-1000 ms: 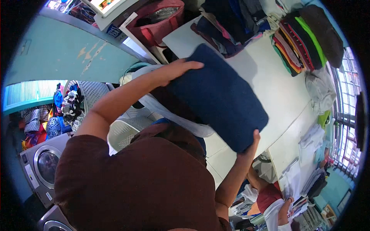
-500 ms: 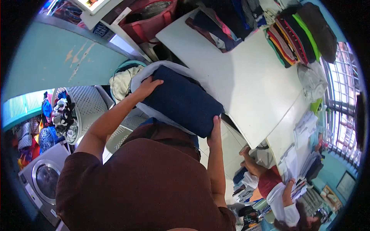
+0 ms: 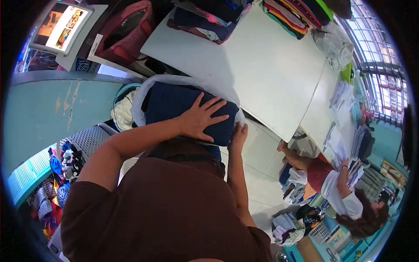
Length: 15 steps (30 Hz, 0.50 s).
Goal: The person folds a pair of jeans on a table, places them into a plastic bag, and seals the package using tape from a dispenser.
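A folded navy cloth bundle (image 3: 168,102) lies at my waist, with a translucent white plastic bag (image 3: 139,107) around its far and side edges. My left hand (image 3: 203,117) rests flat on top of the bundle, fingers spread. At the bundle's right end, my right hand (image 3: 238,134) pinches the edge of the bag; its fingertips are partly hidden.
A white table (image 3: 270,74) stands ahead, bearing folded clothes (image 3: 205,19) and a striped stack (image 3: 288,17). A red bag (image 3: 131,35) and a lit screen (image 3: 65,28) are at upper left. Another person (image 3: 336,187) handles clothes at right. A laundry basket (image 3: 89,142) stands left.
My left hand has moved from the bundle's far left corner rightward onto its top, fingers now spread. My right hand has shifted from the bundle's end to the bag's edge. The bundle sits deeper in the bag.
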### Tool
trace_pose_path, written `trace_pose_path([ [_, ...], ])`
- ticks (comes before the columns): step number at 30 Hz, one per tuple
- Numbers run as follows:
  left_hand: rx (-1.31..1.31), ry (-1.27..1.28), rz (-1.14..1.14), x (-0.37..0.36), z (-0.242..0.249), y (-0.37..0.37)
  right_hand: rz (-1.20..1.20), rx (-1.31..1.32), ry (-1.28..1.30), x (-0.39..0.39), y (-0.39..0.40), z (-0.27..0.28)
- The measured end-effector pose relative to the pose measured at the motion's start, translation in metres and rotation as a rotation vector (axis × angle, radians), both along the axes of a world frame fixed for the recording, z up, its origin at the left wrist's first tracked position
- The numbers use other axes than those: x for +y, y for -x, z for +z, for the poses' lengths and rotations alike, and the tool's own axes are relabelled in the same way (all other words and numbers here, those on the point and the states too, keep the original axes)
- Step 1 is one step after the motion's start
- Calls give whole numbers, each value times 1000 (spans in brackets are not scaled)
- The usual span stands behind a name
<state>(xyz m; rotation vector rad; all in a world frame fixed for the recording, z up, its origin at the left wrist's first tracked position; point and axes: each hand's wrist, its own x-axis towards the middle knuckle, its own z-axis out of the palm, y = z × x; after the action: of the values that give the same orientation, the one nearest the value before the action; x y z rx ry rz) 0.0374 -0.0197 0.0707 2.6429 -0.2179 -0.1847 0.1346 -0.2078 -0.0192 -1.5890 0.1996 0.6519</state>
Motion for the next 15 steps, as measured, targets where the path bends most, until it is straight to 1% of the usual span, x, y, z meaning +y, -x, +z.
trace_pose_path([
  [1, 23, 6, -48, 1, 0, -2, 51, -22, 104, -3, 2, 20],
  [4, 64, -6, -213, 5, 2, -2, 146, -344, 451, -14, 18, 43],
  [5, 39, -2, -266, 4, -1, -2, 147, -346, 441, -17, 20, 45],
  [7, -12, 7, -381, -1, -10, -4, 199, -433, 465, -11, 24, 53],
  [9, 22, -26, -513, -7, -17, -12, 245, -501, 466, 1, 24, 63],
  [10, 39, -43, -576, -10, -21, -15, 263, -485, 486, 4, 22, 67],
  [12, 4, -38, -568, -12, -28, -19, 299, -457, 520, 7, 15, 72],
  [15, 3, -20, -541, -12, -42, -20, 303, -509, 491, 7, 18, 71],
])
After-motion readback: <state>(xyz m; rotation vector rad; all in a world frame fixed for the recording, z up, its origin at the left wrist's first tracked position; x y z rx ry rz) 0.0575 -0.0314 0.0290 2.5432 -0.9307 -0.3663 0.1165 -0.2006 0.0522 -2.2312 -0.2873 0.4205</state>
